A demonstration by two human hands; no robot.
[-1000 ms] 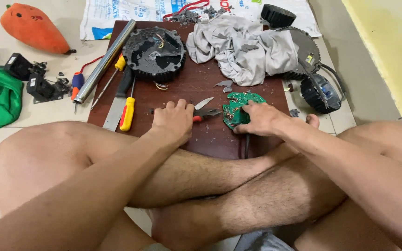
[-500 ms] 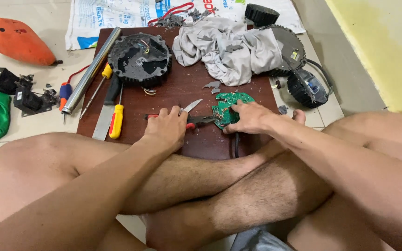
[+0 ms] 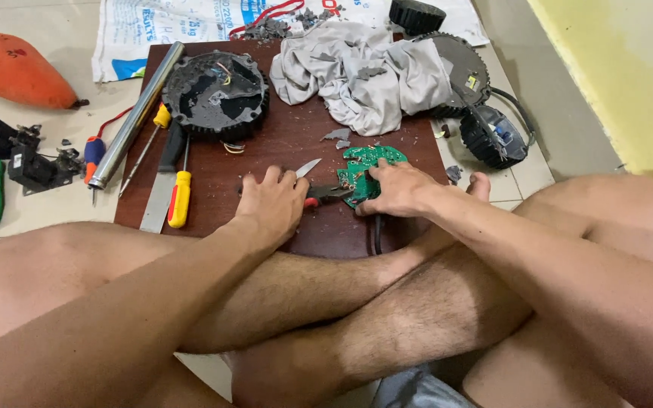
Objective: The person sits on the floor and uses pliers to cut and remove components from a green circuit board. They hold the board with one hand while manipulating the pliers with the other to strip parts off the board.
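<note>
I see a dark brown board [image 3: 281,147] flat on the tiled floor [image 3: 54,204], carrying a round black housing [image 3: 217,94], grey cloth [image 3: 357,72], green circuit board [image 3: 368,170], yellow-handled screwdriver [image 3: 179,198], metal tube [image 3: 136,117] and grey chips

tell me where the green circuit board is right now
In the head view, the green circuit board lies right of centre on the brown board, under the right hand.
</note>
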